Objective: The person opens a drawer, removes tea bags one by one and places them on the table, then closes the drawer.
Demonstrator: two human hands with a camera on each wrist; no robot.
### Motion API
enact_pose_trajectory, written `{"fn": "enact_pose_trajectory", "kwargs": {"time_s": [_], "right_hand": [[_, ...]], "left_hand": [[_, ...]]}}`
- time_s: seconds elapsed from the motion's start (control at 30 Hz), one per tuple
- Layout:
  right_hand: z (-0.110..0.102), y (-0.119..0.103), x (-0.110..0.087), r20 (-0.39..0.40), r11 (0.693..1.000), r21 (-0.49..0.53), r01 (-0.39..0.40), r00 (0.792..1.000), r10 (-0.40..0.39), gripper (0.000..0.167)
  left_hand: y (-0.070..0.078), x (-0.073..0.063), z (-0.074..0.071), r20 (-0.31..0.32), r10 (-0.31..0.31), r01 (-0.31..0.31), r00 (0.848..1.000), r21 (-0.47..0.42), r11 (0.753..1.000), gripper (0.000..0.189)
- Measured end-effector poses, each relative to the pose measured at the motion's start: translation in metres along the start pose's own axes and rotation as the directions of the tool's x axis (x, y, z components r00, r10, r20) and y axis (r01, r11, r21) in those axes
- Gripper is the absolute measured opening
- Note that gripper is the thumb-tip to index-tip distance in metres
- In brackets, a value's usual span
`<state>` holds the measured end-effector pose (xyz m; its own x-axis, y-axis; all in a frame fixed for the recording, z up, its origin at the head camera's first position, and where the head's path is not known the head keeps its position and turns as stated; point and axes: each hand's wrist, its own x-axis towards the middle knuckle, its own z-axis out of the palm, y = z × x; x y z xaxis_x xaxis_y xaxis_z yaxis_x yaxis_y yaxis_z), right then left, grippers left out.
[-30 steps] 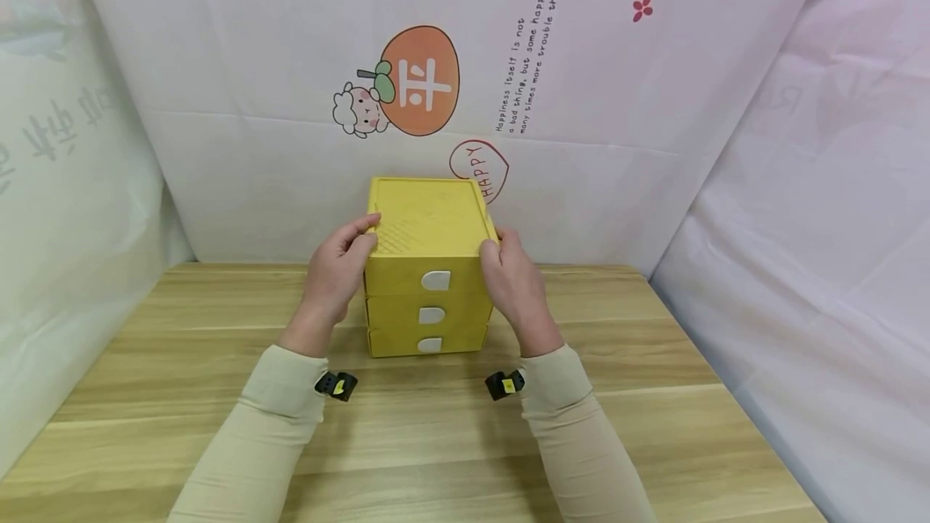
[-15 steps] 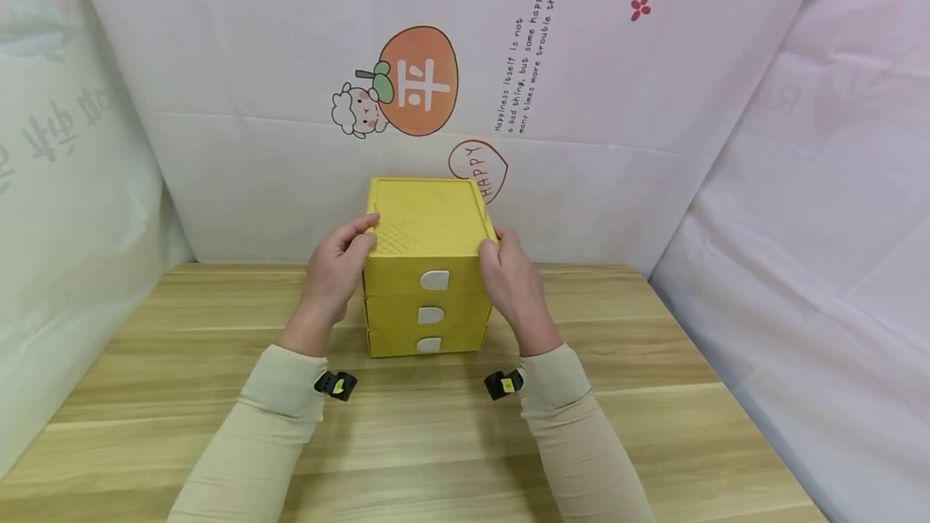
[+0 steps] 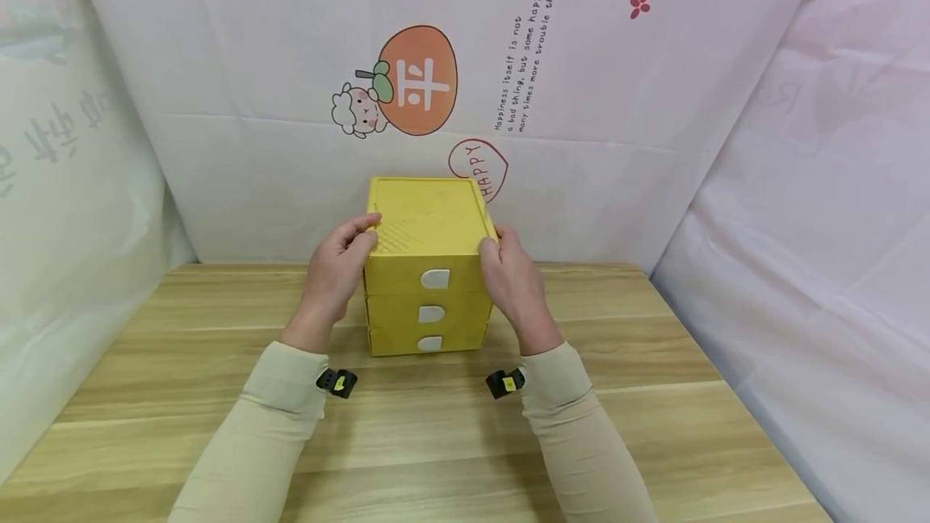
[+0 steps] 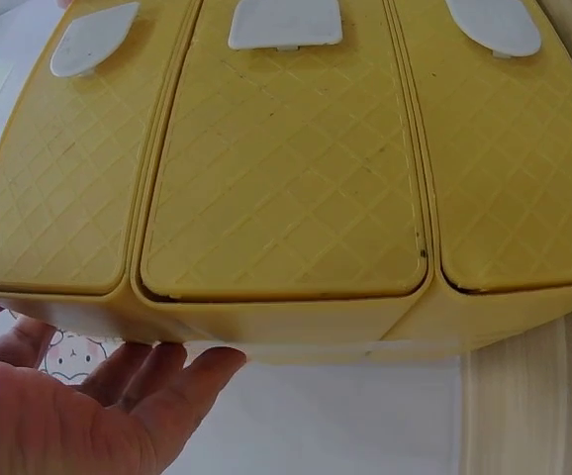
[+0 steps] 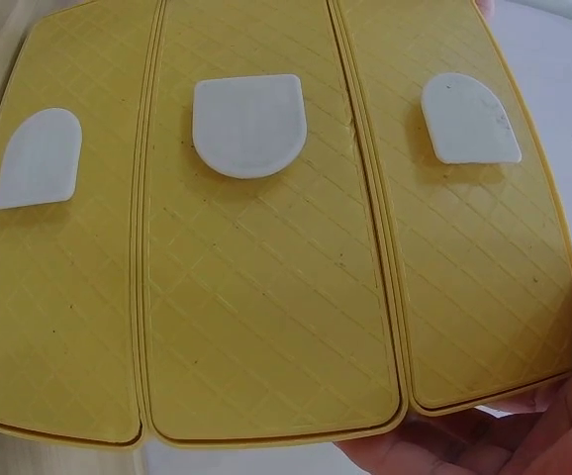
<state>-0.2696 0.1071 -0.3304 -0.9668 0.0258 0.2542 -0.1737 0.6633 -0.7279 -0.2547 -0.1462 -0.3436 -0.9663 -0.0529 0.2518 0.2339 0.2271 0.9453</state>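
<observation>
A yellow three-drawer storage box [image 3: 427, 293] sits upright on the wooden table, its drawers stacked and pushed in. Each drawer front carries a white rounded pull tab [image 5: 249, 124]. At the box's upper left edge, my left hand [image 3: 334, 273] grips with thumb and forefinger tips at the top rim; the left wrist view shows more fingers along the side wall. My right hand [image 3: 514, 279] holds the upper right corner, thumb on top and fingers behind the side. Grid-patterned drawer fronts [image 4: 286, 168] fill both wrist views.
The wooden table [image 3: 429, 442] extends on both sides of the box and in front. A white printed cloth [image 3: 581, 184] hangs close behind the box, with more white sheets [image 3: 821, 265] at the sides. Black bands with small cameras [image 3: 504, 382] sit at both wrists.
</observation>
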Motion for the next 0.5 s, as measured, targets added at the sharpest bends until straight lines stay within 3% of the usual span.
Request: {"fn": "enact_pose_trajectory", "kwargs": {"time_s": [0.33,0.5], "right_hand": [[-0.0022,0.0023,0.0001,0.019,0.999,0.043,-0.023,1.000,0.022,0.061],[-0.0040,0.0021,0.0019,0.029,0.998,0.042,-0.040,0.999,0.039,0.064]], "left_hand": [[0.0007,0.0038,-0.0028,0.087,-0.064,0.070,0.994,-0.071,0.995,0.051],[0.0022,0.0043,-0.0029,0.105,-0.065,0.073,0.992,-0.072,0.995,0.052]]}}
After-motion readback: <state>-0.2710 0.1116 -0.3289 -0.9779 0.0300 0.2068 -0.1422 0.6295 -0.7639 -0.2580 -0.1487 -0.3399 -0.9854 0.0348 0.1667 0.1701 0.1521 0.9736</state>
